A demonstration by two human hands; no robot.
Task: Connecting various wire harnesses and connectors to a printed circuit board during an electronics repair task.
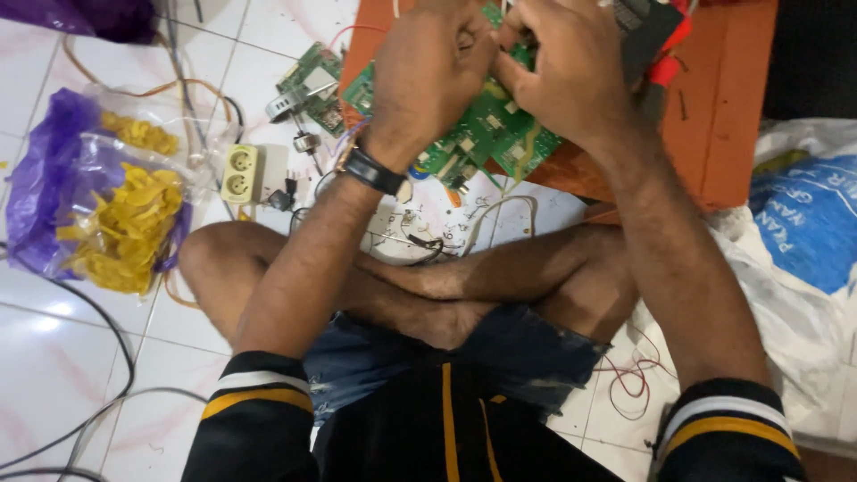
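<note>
On the low orange counter (728,116) in front of the seated person lies a green circuit board (486,134), and both hands are gathered over its upper edge. The left hand (427,76) curls down onto the board with its fingers (473,49) bunched tight — they seem to pinch some small part or wire, though what exactly sits between them cannot be told. The right hand (571,67) meets it from the other side, its fingers (518,40) drawn narrow and pressed toward the same spot, the palm steadying the board's right end. A black wristwatch (373,170) shows on the left wrist.

A second green board (311,85) lies off the counter's left edge on the white tiled floor (54,357), near a pale double socket (240,173) and loose cables (107,393). Further left sits a purple bag of yellow chips (125,223); a white sack with a blue panel (803,223) rests to the right.

By my reading the step in hand is fine work at one point of the board — close fingertip control matters most here, with the board kept from sliding.
</note>
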